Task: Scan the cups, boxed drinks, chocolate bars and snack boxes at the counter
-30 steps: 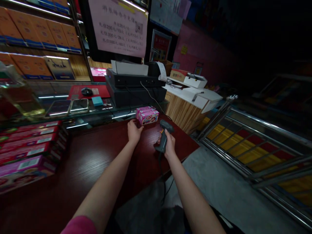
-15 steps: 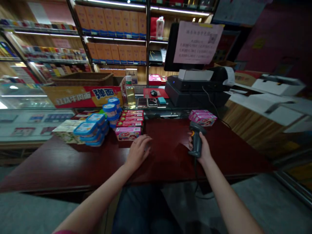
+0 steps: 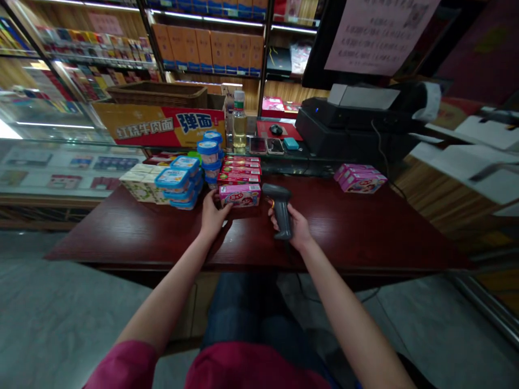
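My left hand (image 3: 214, 215) grips the left end of a pink box (image 3: 243, 196) at the front of a row of red boxes (image 3: 242, 168), thumb in front. In my right hand (image 3: 298, 226) is a dark grey barcode scanner (image 3: 283, 212), upright, its head close to the right end of that box. Behind my left hand stand stacked blue-lidded tubs (image 3: 178, 181) and round blue-lidded cups (image 3: 210, 154). Pale patterned boxes (image 3: 142, 181) lie left of the tubs. More pink boxes (image 3: 360, 179) sit together on the right of the dark red table (image 3: 344, 232).
A carton (image 3: 154, 127) holding a wicker basket (image 3: 162, 94) stands at the back left, beside a bottle of yellow liquid (image 3: 239, 124). Two phones and a mouse (image 3: 276, 129) lie near the black till (image 3: 348, 132). The scanner's cord hangs below the table.
My left hand has moved from the bare tabletop onto the front pink box and closed on it. My right hand has carried the scanner left, close to that box. The view has tilted down.
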Available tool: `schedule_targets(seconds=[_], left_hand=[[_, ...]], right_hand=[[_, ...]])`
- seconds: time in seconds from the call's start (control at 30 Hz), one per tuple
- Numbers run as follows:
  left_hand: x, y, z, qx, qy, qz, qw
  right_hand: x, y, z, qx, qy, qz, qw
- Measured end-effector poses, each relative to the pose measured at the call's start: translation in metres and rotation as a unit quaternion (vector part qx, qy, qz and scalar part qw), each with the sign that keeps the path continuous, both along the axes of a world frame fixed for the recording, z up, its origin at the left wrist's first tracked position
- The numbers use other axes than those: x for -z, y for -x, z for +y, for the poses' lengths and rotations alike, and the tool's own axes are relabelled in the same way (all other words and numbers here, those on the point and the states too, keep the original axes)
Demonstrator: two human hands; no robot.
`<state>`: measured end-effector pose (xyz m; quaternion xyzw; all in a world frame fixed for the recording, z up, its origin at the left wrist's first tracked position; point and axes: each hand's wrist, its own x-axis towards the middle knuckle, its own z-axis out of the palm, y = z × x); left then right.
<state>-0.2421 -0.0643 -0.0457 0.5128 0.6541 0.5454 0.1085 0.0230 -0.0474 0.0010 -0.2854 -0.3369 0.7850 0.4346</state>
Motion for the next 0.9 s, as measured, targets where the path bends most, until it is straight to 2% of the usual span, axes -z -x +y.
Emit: schedule_targets(seconds=[0.17, 0.4, 0.53, 0.9], left_hand=[[-0.010, -0.001, -0.007, 0.020, 0.024, 0.070, 0.997], [-0.020, -0.007, -0.021, 0.055, -0.081, 0.087, 0.991], [-0.023, -0.011, -0.022, 0.089, -0.114, 0.104, 0.984], [-0.021, -0.010, -0.019, 0.077, -0.094, 0.106, 0.987]], right_hand=[[0.003, -0.016, -0.007, -0.022, -0.042, 0.023, 0.999], [0.009, -0.036, -0.007, -0.106, -0.063, 0.004, 0.992], [0.010, -0.045, -0.011, -0.129, -0.090, 0.001, 0.988], [0.015, -0.058, -0.018, -0.153, -0.107, -0.023, 0.982]])
